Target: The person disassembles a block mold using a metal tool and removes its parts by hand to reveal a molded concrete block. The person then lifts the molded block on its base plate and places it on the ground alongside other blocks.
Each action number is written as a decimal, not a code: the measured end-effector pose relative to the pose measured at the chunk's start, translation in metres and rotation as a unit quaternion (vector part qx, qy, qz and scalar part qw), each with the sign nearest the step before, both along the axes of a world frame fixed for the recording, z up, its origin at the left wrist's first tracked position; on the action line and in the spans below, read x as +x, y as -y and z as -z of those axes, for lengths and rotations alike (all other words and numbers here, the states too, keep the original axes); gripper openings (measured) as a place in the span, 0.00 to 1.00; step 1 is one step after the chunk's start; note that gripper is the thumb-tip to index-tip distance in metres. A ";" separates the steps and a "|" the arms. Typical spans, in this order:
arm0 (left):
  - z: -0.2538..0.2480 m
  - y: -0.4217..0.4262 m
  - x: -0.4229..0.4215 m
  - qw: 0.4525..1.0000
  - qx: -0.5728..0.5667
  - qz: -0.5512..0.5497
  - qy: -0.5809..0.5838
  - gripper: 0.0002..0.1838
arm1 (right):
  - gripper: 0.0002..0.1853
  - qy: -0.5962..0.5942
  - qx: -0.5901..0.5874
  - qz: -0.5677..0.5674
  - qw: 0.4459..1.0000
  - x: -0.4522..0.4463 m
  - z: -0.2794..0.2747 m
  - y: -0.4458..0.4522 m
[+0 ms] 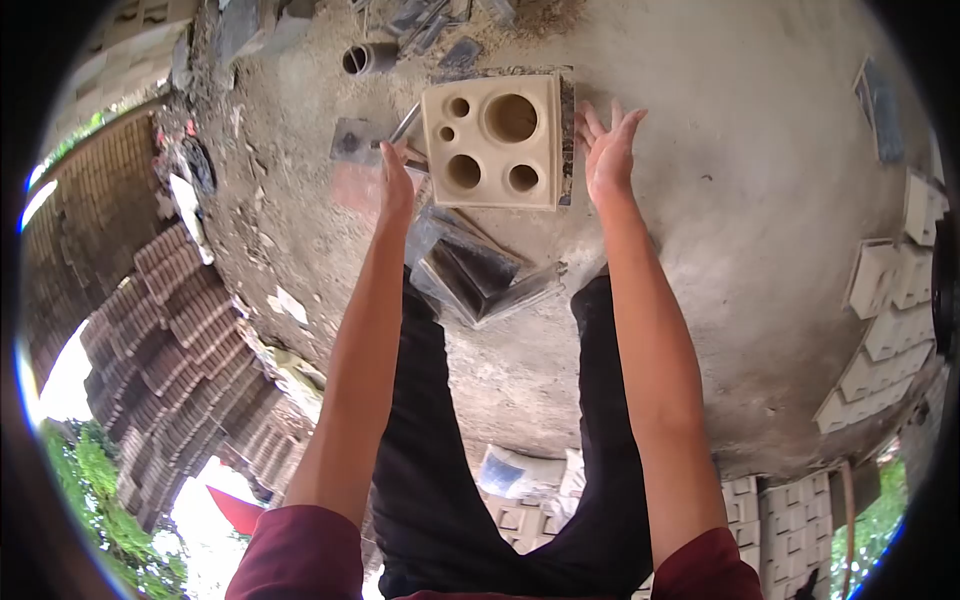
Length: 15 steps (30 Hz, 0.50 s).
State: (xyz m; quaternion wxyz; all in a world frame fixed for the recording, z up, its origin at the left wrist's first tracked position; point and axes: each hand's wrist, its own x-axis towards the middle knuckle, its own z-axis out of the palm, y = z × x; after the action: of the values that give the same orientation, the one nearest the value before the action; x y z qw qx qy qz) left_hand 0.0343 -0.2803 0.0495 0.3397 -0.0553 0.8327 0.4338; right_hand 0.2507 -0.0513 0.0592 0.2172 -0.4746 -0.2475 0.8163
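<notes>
A tan block (pixel 490 190) with several round holes of different sizes lies on the concrete floor in front of me. Just left of it is my left hand (pixel 396 180), fingers partly hidden, with a thin metal bar beside it. To the block's right, my right hand (pixel 608 152) is spread and holds nothing; a narrow gap separates it from the block's dark right edge. Below the block, toward my legs, sits a dark metal frame (pixel 465 262). A reddish flat piece (pixel 352 188) and a grey plate (pixel 357 140) lie left of the block, near my left hand.
A short pipe (pixel 372 58) and dark scraps (pixel 461 53) lie beyond the block. Stacked tiles (pixel 195 300) stand at the left, and pale blocks (pixel 890 320) line the right. A dark slab (pixel 880 112) is at the upper right. My legs frame the near floor.
</notes>
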 end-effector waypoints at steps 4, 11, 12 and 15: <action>-0.017 -0.013 -0.001 0.997 0.047 0.006 0.064 0.44 | 0.52 0.038 0.009 0.043 0.998 0.001 -0.011 -0.003; 0.013 0.056 0.015 0.993 0.113 -0.044 0.012 0.40 | 0.26 0.327 0.410 -0.227 0.821 0.033 -0.040 0.045; 0.011 0.072 0.018 0.997 0.074 -0.007 0.002 0.39 | 0.26 0.318 0.459 -0.261 0.788 0.029 -0.048 0.051; 0.001 0.090 0.030 0.999 0.002 0.031 -0.008 0.37 | 0.28 0.285 0.560 -0.336 0.702 0.015 -0.059 0.056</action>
State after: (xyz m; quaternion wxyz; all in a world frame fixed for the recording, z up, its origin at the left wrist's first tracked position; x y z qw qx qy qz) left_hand 0.0642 -0.3699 0.0489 0.3467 -0.0250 0.8358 0.4249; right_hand 0.2659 -0.1074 0.1180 0.0730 -0.3606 -0.8521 0.3722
